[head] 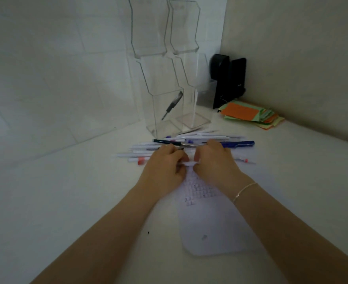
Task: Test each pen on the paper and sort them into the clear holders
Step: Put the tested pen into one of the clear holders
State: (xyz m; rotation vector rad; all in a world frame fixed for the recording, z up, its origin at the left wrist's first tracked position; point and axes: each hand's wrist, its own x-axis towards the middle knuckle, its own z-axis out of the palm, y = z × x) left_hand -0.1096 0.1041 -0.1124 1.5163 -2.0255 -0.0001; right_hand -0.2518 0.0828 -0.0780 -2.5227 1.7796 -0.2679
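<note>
Both hands on one white pen [190, 163] over the paper [208, 218].
Left hand [165, 168] and right hand [214, 160] curled, pinching its ends; scribbles unreadable; pens [189, 144] before holders [165, 83].

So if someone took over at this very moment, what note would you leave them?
Left hand and right hand both grip one white pen over the paper, which already carries rows of test marks.
Done: one dark pen stands in the left clear holder. The right holder looks empty.
Left: the pile of pens behind the hands needs testing and sorting.
</note>
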